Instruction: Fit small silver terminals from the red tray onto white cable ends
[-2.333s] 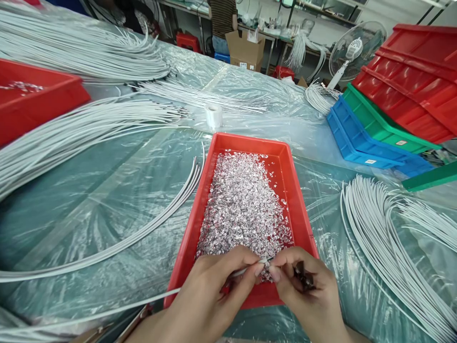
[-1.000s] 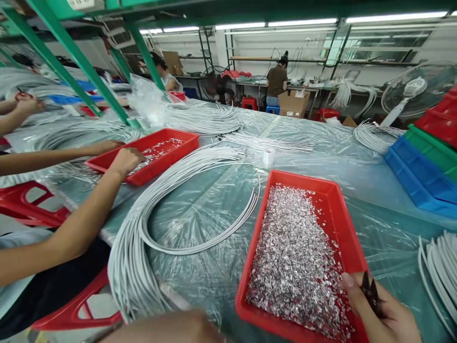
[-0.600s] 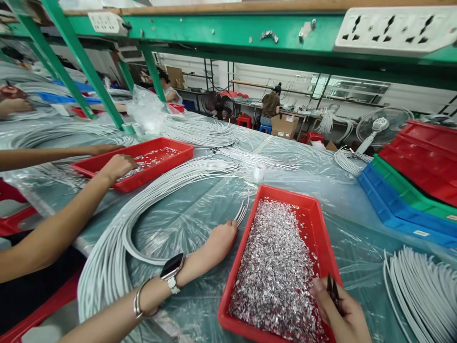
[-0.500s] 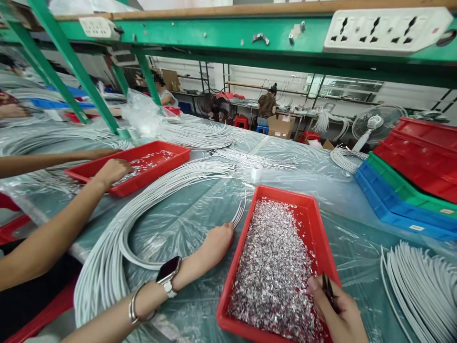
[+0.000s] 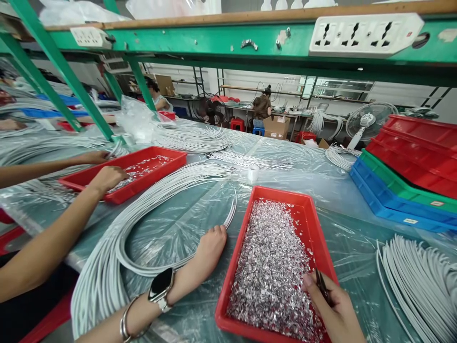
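Note:
My left hand [image 5: 211, 245] is closed around a few white cables [image 5: 231, 212], whose ends stick up past my fingers beside the red tray's left wall. These cables curve away from a large looped bundle of white cables [image 5: 107, 257] on the plastic-covered table. In front of me lies the red tray [image 5: 220, 305], holding a thick layer of small shiny metal pieces [image 5: 267, 267]. Over its right wall, my right hand [image 5: 337, 305] grips dark pointed tweezers [image 5: 321, 286]. Thumb and forefinger of that hand are near the metal pieces; whether they pinch one I cannot tell.
A co-worker's hand [image 5: 109, 178] reaches into another red tray [image 5: 167, 159] at left. One more cable bundle [image 5: 417, 286] lies at right, below stacked red, green and blue trays [image 5: 410, 166]. A white roll [image 5: 253, 173] stands behind my tray. A green shelf beam [image 5: 214, 40] crosses above.
My left hand has shifted slightly left with the cables, and their ends now sit a little farther from the tray. My right hand stays over the tray's right side. The view has shifted slightly.

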